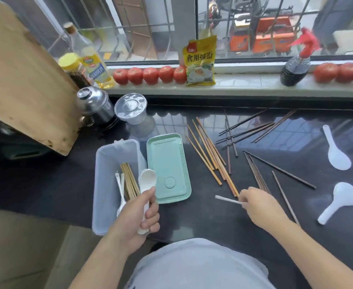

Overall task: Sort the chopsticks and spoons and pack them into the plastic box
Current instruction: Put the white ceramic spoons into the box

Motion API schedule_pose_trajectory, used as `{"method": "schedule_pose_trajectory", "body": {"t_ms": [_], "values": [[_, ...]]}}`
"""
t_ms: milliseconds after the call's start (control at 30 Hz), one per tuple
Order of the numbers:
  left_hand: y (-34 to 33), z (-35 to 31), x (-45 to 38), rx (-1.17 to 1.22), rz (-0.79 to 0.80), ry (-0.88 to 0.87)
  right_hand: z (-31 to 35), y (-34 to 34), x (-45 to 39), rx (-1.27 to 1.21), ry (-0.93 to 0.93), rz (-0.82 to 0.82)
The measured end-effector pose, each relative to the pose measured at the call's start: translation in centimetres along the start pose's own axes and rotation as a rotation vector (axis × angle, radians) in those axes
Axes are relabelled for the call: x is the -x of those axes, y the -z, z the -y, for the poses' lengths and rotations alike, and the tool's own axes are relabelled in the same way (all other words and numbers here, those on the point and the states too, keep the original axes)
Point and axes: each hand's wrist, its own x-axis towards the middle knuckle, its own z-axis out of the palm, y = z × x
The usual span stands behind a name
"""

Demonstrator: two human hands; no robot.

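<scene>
the right hand [261,207] pinches a thin white spoon [228,199] whose handle points left toward the plastic box [107,190]; the left hand [138,217], nearer the box, grips stacked spoons [147,182] at its rim.

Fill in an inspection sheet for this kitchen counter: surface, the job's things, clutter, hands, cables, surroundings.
Surface: dark glossy counter, reflecting the window.
Job's things: clear plastic box holds light chopsticks and white spoons; green lid lies beside it. Light chopsticks and dark chopsticks lie loose; two white rice paddles at right.
Clutter: steel pot, foil cup, wooden board.
Hands: left hand grips white spoons over the box; right hand pinches a white spoon handle.
Cables: nothing seen.
Surroundings: sill with tomatoes, oil bottle, yellow packet, spray bottle; barred window.
</scene>
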Motion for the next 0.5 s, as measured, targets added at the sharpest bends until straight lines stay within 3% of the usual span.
{"method": "schedule_pose_trajectory", "body": {"t_ms": [100, 233, 300, 400, 500], "values": [[4.4, -3.1, 0.3, 0.054, -0.052, -0.109, 5.6, 1.7, 1.4, -0.453, -0.021, -0.118], [11.3, -6.6, -0.3, 0.096, -0.171, -0.213, 17.6, 3.7, 2.3, -0.699, 0.119, -0.167], [14.7, -7.6, -0.5, 0.098, -0.193, -0.213, 24.3, 3.1, 2.3, -0.723, 0.169, -0.152], [18.5, -8.4, -0.3, 0.095, -0.178, -0.183, 32.5, -0.2, 1.3, -0.508, 0.201, -0.109], [21.5, -8.5, -0.4, 0.055, -0.150, -0.144, 37.0, -4.0, -1.9, -0.421, 0.032, 0.018]]}}
